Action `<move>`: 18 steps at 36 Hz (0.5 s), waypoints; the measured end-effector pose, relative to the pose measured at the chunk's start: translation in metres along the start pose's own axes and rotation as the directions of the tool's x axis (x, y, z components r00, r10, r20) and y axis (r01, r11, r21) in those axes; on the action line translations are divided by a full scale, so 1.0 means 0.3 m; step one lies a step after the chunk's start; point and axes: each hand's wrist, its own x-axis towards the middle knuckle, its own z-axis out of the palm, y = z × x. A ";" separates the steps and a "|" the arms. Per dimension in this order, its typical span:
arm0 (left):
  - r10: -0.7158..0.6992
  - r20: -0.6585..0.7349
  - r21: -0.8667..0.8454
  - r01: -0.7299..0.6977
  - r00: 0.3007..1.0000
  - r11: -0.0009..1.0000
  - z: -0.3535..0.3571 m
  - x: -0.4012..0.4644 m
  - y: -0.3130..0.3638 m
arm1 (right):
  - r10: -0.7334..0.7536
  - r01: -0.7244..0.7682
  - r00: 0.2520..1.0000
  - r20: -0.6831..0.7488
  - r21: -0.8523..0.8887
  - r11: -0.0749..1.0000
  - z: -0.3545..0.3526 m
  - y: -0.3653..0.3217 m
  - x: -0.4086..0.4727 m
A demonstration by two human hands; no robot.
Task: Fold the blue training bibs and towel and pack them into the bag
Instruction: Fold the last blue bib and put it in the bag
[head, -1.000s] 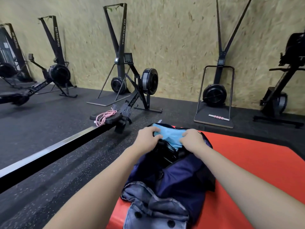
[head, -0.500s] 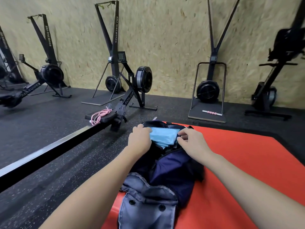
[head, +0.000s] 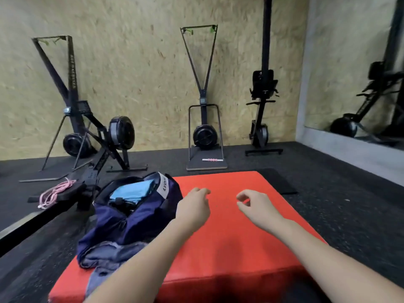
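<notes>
Now the navy bag (head: pixel 140 217) is lying open at the left edge of the red mat (head: pixel 229 248), with the folded light blue cloth (head: pixel 132 191) sitting inside its mouth. A pink rope (head: pixel 54 193) is resting on the rowing machine (head: pixel 102 149) just beside the bag. Both hands are hovering over the bare mat, the left hand (head: pixel 193 207) and the right hand (head: pixel 256 207), fingers loosely curled and holding nothing. Half a second ago they were pressing the cloth into the bag; they are now well apart from it.
</notes>
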 end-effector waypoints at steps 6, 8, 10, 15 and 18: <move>0.166 0.119 -0.029 -0.164 0.979 0.986 0.191 -0.135 0.383 | 0.184 -0.186 0.982 -0.043 -0.053 0.981 -0.176 0.280 -0.279; 0.220 0.171 -0.039 -0.216 0.960 0.976 0.260 -0.180 0.489 | 0.255 -0.257 0.966 -0.043 -0.051 0.965 -0.210 0.379 -0.375; 0.266 0.221 -0.051 -0.261 0.938 0.964 0.331 -0.227 0.587 | 0.322 -0.324 0.946 -0.045 -0.043 0.945 -0.236 0.480 -0.471; 0.343 0.359 -0.081 -0.337 0.868 0.938 0.501 -0.338 0.783 | 0.490 -0.489 0.872 -0.005 -0.072 0.869 -0.277 0.707 -0.685; 0.366 0.445 -0.074 -0.374 0.817 0.924 0.610 -0.407 0.871 | 0.586 -0.582 0.810 0.022 -0.083 0.809 -0.281 0.844 -0.794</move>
